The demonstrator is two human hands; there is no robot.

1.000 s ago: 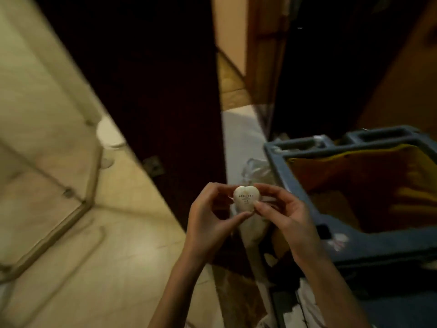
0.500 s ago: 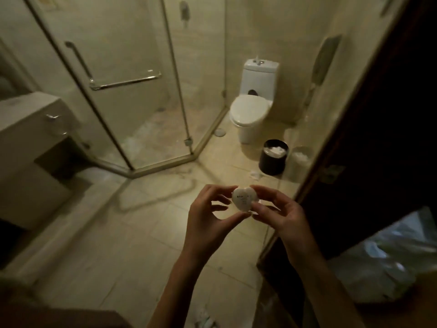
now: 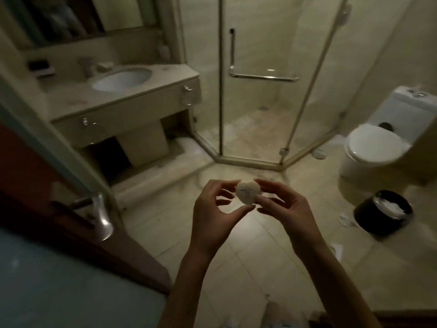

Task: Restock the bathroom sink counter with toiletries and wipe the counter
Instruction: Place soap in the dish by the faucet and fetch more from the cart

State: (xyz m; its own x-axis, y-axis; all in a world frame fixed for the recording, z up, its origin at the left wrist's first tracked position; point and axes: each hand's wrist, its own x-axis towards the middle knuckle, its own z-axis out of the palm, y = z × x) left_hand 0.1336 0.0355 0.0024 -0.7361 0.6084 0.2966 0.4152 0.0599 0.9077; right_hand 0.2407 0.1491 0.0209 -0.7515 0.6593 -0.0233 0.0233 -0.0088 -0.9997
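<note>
We record two bare hands, left hand (image 3: 212,210) and right hand (image 3: 285,209), both with slender fingers. The left forearm (image 3: 186,280) shows at 6 o'clock, the right forearm (image 3: 331,275) at 5 o'clock. Both are uncovered right to the frame edge. Between them at 6 o'clock is a pale blurred patch (image 3: 272,312), clothing or leg; we cannot tell which.
</note>
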